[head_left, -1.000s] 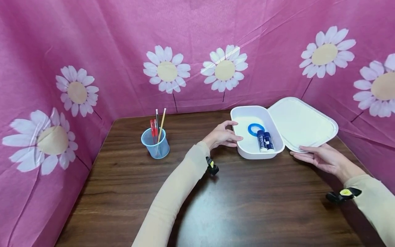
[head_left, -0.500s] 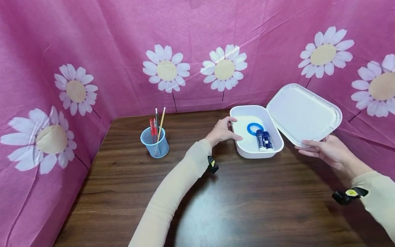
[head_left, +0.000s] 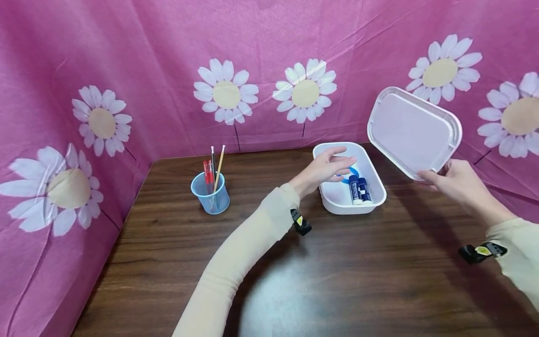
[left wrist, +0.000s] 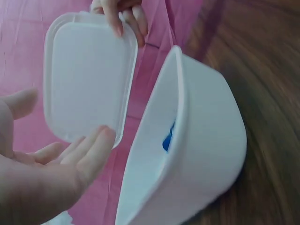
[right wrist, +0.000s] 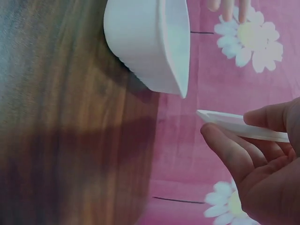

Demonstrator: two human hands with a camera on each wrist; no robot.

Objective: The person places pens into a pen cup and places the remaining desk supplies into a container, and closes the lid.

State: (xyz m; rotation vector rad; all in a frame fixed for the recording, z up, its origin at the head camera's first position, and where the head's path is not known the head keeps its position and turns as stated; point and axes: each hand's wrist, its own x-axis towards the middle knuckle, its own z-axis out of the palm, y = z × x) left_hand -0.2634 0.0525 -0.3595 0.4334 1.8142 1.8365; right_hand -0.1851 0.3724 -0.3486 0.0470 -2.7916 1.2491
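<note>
My right hand (head_left: 461, 187) pinches the near edge of a white lid (head_left: 414, 133), thumb on one face and fingers behind, and holds it tilted up above the table. In the right wrist view the lid (right wrist: 239, 125) shows edge-on between thumb and fingers. A white plastic box (head_left: 353, 206) sits at the table's back right. Inside it lie two dark blue glue sticks (head_left: 360, 189) and a blue ring-shaped roll (head_left: 357, 174), partly covered by my left hand. That left hand (head_left: 322, 171) hovers over the box's left side, fingers spread, holding nothing.
A light blue mesh pen cup (head_left: 212, 202) with red pens and pencils stands on the left of the brown wooden table (head_left: 337, 281). A pink curtain (head_left: 261, 42) printed with white daisies hangs right behind the table and along its sides.
My right hand has raised the lid from beside the box and tilted it upright. My left hand has left the box's left rim and moved up and right over it.
</note>
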